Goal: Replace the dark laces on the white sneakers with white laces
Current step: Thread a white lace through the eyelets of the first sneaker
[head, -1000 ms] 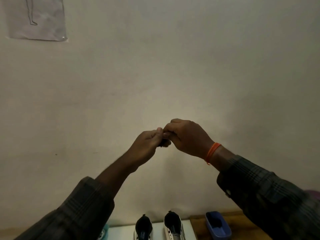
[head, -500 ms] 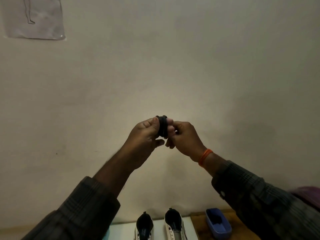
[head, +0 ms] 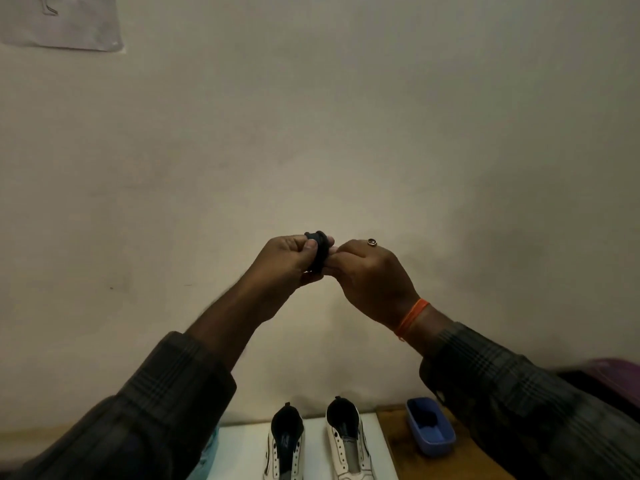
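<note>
Up against the pale, matte wall [head: 346,116], I see both hands raised and brought together around a small roll of dark lace [head: 319,250]. The lace looks soft and flat, wound into a tight, thick ring. The left hand [head: 287,261] grips the roll, thumb pressed on its near face and fingers curled round behind. The right hand [head: 372,271] meets it from the other side, its curled fingertips pinching at the roll's edge, knuckles up. A ring [head: 372,241] with a dark stone sits on one right finger, and an orange thread band [head: 412,315] circles the right wrist. Both forearms rise from dark plaid sleeves [head: 166,403] pushed back from the wrists.

Well below the hands, two white sneakers [head: 348,441] stand side by side on a smooth white sheet [head: 242,452] on the tabletop, heels towards the wall. Their uppers are white with dark stitching lines and rows of small eyelets, their linings black, and I see no laces through the eyelets. Just to the right, on bare brown wood [head: 394,455], sits a blue plastic tub [head: 431,429], oblong with rounded corners, with something dark inside that I cannot make out. A sheet of paper [head: 62,22] with a faint line drawing hangs on the wall at upper left. Something purple [head: 620,375] shows at the right edge, too blurred to identify.
</note>
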